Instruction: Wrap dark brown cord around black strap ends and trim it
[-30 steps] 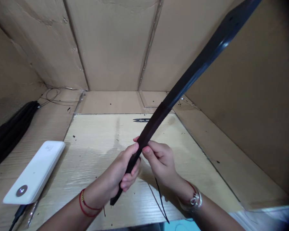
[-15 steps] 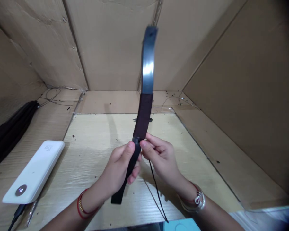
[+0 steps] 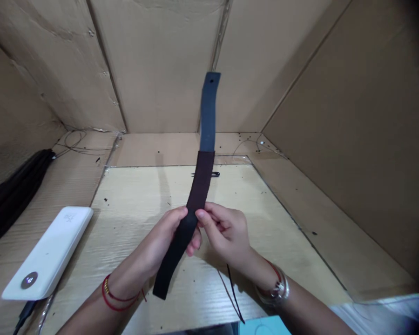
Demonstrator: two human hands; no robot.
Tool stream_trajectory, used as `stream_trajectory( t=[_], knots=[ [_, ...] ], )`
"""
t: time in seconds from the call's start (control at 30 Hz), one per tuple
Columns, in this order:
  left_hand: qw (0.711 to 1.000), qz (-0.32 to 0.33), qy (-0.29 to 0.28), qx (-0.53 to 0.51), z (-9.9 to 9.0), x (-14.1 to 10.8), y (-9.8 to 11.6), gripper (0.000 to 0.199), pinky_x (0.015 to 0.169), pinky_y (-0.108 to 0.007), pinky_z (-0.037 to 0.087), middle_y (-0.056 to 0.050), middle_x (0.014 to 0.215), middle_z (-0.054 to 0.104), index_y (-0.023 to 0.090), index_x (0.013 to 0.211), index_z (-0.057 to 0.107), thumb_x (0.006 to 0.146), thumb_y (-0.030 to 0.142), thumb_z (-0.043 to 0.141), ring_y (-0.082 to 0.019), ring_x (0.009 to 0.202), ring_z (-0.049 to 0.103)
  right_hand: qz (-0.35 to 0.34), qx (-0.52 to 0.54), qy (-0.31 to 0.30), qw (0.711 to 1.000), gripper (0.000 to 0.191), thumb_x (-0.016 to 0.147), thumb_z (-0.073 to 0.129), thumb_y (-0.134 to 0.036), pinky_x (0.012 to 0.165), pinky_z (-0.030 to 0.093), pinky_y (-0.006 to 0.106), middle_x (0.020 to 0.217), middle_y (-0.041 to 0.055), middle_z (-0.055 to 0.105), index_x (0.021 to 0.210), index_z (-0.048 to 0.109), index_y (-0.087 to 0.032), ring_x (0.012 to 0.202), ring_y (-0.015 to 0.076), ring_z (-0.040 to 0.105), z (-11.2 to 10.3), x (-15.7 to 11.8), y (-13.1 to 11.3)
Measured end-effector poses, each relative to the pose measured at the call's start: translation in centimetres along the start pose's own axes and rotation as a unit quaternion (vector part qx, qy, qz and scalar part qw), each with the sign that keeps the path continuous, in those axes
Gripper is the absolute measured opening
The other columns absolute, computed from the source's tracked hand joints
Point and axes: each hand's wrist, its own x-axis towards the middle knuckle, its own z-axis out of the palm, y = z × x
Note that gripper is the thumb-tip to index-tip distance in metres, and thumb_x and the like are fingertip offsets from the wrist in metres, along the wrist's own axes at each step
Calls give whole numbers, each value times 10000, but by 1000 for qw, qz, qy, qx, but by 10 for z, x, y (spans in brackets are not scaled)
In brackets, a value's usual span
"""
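Observation:
A curved, flat dark strip (image 3: 208,114) stands tilted in front of me, with a hole near its top end. Dark brown cord wrapping (image 3: 201,179) covers its middle in tight turns; the lower part is plain black. My left hand (image 3: 167,232) is closed round the strip just below the wrapping, thumb at its left edge and fingertips showing behind it. At the strip's right edge, my right hand (image 3: 226,228) pinches at the lower end of the wrapping. Thin dark cord (image 3: 232,288) hangs below this hand toward the table's front edge; the pinched bit is hidden.
A white power bank (image 3: 49,253) with a plugged-in cable lies at left, near a black bundle (image 3: 19,195). Small dark snips (image 3: 215,174) lie behind the strip. Cardboard walls (image 3: 160,70) enclose the table (image 3: 125,260). A turquoise item (image 3: 263,325) shows at the front edge.
The strip's top has dropped and turned its face, so the shine is gone and the hole shows clearly. Both hands have shifted slightly left, still holding on.

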Motion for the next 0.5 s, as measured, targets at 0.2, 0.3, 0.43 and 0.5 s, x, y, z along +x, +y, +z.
stream_trajectory(
  t=[0.2, 0.3, 0.43, 0.5],
  knots=[
    [997, 8, 61, -56, 16, 6, -14, 369, 429, -193, 236, 67, 503, 356, 164, 729, 488, 860, 504, 427, -60, 431, 296, -18, -49, 50, 997, 312, 935, 538, -288, 442, 398, 166, 532, 3, 573, 664, 602, -148, 464, 78, 536, 0, -1, -3],
    [994, 54, 80, -46, 23, 5, -22, 397, 450, -190, 270, 65, 526, 364, 163, 732, 492, 881, 528, 442, -61, 461, 323, -44, -61, 69, 995, 262, 923, 552, -252, 416, 378, 163, 509, -4, 574, 688, 608, -153, 429, 74, 525, -3, -1, -4],
    [996, 48, 57, -52, 22, 5, -20, 409, 449, -186, 272, 66, 533, 366, 162, 763, 502, 879, 552, 456, -60, 464, 327, -48, -34, 69, 996, 233, 914, 567, -246, 405, 367, 164, 517, -4, 590, 706, 621, -154, 431, 75, 528, -5, 1, -1],
    [997, 27, 44, -57, 19, 5, -16, 432, 426, -183, 256, 71, 518, 356, 167, 768, 498, 869, 584, 452, -59, 440, 308, -27, -5, 55, 998, 229, 907, 580, -268, 406, 376, 169, 519, -2, 599, 713, 624, -154, 433, 80, 538, -5, 3, 1]
  ],
)
